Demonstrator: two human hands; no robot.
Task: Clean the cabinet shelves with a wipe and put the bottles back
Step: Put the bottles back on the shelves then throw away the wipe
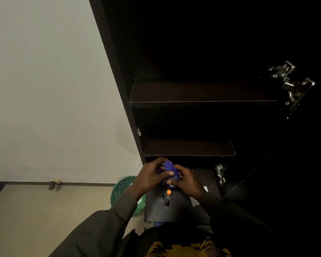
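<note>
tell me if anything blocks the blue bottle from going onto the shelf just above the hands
Nothing visible does. Both hands, left and right, hold the blue bottle right below the front edge of the lower shelf, whose lit surface shows nothing on it. The cabinet's back is too dark to judge.

Green bin (122, 190) by wall (44, 80), doorstop (53, 183) on baseboard, beige floor (35, 219).

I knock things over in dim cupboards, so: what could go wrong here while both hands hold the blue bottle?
1. The small bottles and the orange cap sit right under the blue bottle; lowering it could topple them.
2. With the left hand and the right hand both busy, neither can catch a slip.
3. The dark lower shelf has an edge that is easy to clip.
</note>
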